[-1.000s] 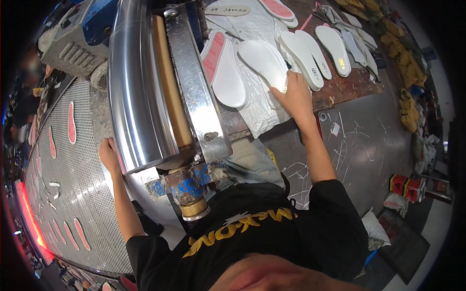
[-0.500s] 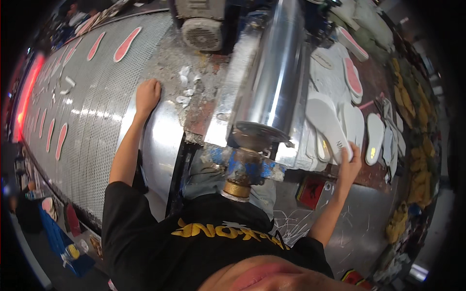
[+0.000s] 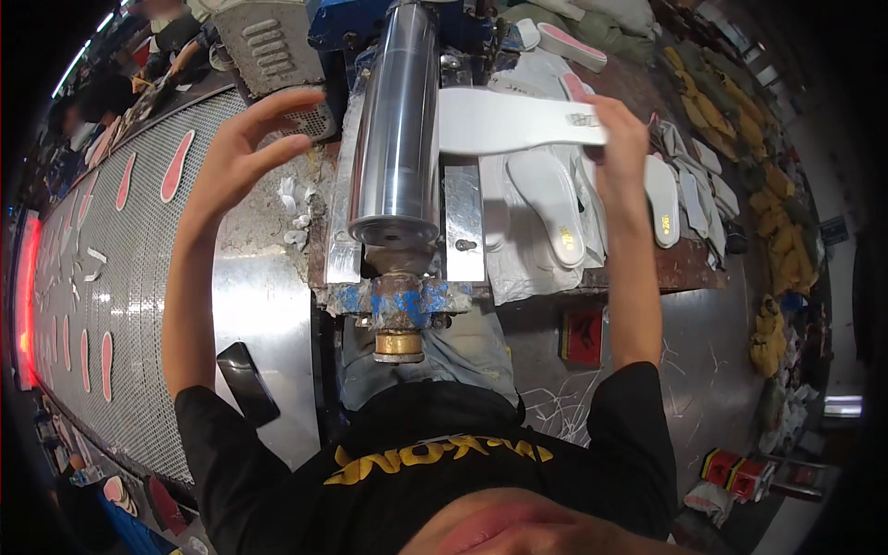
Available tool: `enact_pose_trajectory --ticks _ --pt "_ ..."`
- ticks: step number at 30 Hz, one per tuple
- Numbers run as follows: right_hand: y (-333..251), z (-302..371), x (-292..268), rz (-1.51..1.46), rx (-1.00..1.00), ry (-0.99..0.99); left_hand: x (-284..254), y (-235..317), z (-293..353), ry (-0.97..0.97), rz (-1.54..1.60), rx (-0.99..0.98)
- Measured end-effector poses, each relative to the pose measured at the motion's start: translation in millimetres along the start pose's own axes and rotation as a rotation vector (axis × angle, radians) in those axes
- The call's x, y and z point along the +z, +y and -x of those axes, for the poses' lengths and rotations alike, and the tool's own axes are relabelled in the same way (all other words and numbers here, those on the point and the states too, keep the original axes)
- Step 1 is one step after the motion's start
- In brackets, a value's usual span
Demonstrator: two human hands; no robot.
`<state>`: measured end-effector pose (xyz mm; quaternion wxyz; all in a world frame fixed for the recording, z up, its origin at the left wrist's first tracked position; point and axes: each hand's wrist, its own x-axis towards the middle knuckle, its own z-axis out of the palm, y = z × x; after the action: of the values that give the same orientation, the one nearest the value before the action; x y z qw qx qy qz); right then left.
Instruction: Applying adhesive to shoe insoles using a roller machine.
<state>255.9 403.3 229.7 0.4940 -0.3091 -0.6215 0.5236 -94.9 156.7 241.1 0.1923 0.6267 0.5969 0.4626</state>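
Note:
A white shoe sole [image 3: 513, 120] is gripped at its right end by my right hand [image 3: 622, 139], fingers closed over it. It lies level, and its left end meets the right side of a shiny steel roller [image 3: 398, 139]; whether it passes beneath the roller is hidden. On the roller's other side, my left hand [image 3: 248, 153] is raised with thumb and fingers apart, holding nothing. Below the held sole, another white sole [image 3: 546, 203] with a small gold mark rests on white sheeting, near my right forearm.
A mesh conveyor belt [image 3: 153, 250] with several pink-and-white soles runs along the left. A black phone [image 3: 247, 384] lies on the metal ledge. The roller's brass-ended mount [image 3: 399, 342] juts toward me. More white pieces [image 3: 689, 194] cover the right table; a red box [image 3: 581, 335] sits lower.
My right hand has brought the white sole up and leftward to the roller, turning it crosswise. My left hand has lifted off the ledge and opened. The head view has shifted.

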Motion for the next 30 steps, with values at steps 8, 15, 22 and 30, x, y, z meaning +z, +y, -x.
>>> enact_pose_trajectory --ticks 8,15,22,30 --pt "-40 68 84 -0.073 0.165 -0.175 4 30 -29 -0.323 -0.24 0.144" --pt "-46 76 94 -0.051 0.181 -0.546 -36 4 -28 -0.327 -0.611 0.186" --pt "-14 87 49 -0.079 0.152 -0.361 -31 -66 50 -0.278 0.36 -0.31" --pt "44 114 -5 -0.1 0.398 -0.268 23 -129 187 0.551 1.233 -0.375"
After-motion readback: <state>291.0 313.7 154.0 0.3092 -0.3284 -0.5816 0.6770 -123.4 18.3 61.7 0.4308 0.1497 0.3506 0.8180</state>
